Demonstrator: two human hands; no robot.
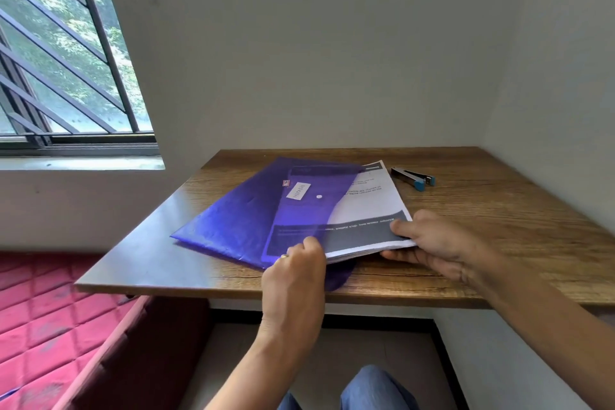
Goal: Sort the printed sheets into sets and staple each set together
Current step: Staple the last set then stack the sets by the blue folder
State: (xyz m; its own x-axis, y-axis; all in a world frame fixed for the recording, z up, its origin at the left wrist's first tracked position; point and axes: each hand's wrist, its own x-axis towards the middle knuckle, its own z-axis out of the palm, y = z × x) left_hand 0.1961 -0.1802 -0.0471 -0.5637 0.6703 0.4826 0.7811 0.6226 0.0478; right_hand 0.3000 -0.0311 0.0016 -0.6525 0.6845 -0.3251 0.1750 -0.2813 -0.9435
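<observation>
Left hand (294, 271) gripping near edge of purple folder (253, 213), fingers curling round it. Right hand (429, 241) pinching near corner of sheets (369, 206), thumb on top, fingers beneath. Sheets lying partly inside folder, sticking out rightward, on counter (499, 236). Stapler (413, 177) lying near sheets' far corner, not touching.

sheets (376, 206) half hidden in folder (239, 220), print blurred
</observation>
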